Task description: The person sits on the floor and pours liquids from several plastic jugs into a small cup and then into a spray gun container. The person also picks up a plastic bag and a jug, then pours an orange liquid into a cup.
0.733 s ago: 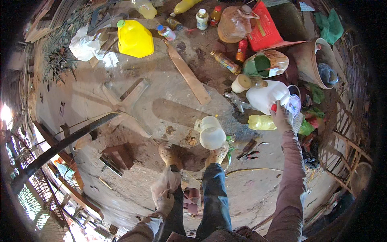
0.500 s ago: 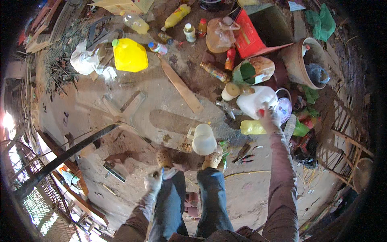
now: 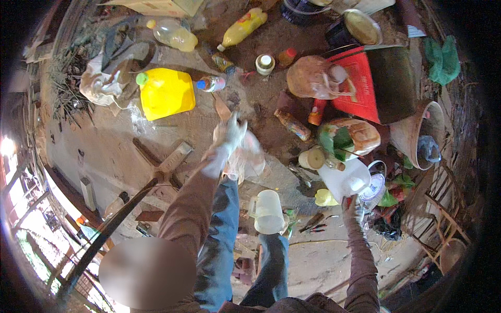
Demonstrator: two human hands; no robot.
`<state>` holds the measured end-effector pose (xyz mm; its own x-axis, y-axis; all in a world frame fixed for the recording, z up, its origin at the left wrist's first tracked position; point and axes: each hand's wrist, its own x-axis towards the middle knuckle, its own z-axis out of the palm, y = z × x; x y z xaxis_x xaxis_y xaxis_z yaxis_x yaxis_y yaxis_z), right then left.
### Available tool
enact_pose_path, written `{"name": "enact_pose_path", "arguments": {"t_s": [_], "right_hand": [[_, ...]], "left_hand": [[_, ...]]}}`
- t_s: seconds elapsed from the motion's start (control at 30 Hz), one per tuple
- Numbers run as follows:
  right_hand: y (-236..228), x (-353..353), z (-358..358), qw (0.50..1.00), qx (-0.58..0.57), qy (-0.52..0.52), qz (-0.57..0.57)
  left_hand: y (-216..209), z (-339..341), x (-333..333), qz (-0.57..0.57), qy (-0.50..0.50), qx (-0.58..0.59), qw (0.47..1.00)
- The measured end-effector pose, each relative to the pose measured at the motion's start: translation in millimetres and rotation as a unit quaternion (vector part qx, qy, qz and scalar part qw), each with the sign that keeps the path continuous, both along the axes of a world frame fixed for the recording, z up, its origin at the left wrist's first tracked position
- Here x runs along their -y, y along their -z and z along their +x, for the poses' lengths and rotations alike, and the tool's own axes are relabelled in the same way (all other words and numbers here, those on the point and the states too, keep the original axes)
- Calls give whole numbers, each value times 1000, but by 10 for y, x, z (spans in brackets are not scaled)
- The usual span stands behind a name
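At the right, my right hand [image 3: 350, 206] grips the near end of a white plastic jug [image 3: 342, 176] lying on its side. A spot of red shows by the fingers. My left hand [image 3: 229, 134] is stretched out ahead of my left knee, closed and blurred. A pale, thin-looking item [image 3: 249, 156] hangs at it, too smeared to name. Just beyond that hand lies a wooden board [image 3: 221, 108]. Between my hands a translucent plastic mug [image 3: 269, 211] is on the ground. Beside the jug are a cream round container [image 3: 312, 157] and a yellow bottle [image 3: 325, 197].
A yellow jerrycan [image 3: 167, 94], drink bottles [image 3: 243, 28] and a brown jug [image 3: 313, 77] are ahead. A red box [image 3: 360, 86] and a bucket [image 3: 399, 133] lie at the right. Pliers [image 3: 315, 228] are near the mug. A dark pole [image 3: 112, 224] slants across the left.
My left hand has swung from beside my knee forward, with the pale item. My left leg has come forward. My right hand stays at the white jug; the view has shifted.
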<state>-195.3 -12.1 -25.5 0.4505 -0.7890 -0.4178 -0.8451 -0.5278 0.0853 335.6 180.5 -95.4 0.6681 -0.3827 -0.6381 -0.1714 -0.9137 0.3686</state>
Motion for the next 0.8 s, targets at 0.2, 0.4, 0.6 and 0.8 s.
{"name": "enact_pose_path", "arguments": {"t_s": [0.2,0.4,0.6,0.8], "right_hand": [[-304,-101,346,676,177,698,155],[-387,-252,355,979,76,189,4],[-435,-216,328,627,232,732,133],[-515,-501,548,936,183,295,56]], "left_hand": [[1133,720,669,26,173,147,974],[1861,1175,1138,26,237,243,940],[2183,1160,1356,130,291,148,936],[1967,1161,1027,154,582,138,786]]}}
